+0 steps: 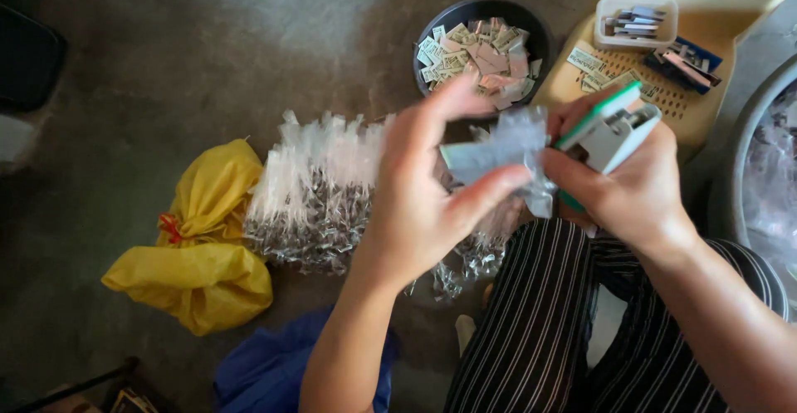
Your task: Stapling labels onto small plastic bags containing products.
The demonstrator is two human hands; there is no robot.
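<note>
Striped trousers (531, 322) fill the six o'clock edge, and above them both hands meet near the centre. Left hand (423, 189) pinches a small clear packet (506, 151) with a folded paper label between thumb and fingers, the other fingers spread. Right hand (631, 185) is closed around a green-and-white stapler (610, 127), whose mouth meets the packet's top at three o'clock of it. The packet looks light, soft and crinkly, likely slippery; the folded top seems the firmest place to grip. At nine o'clock lies a heap of filled packets (311, 193), then a yellow bag (203, 247). A black bowl of labels (481, 48) sits at twelve o'clock, a tan stool (706, 106) at two, on rough grey concrete floor (207, 48).
</note>
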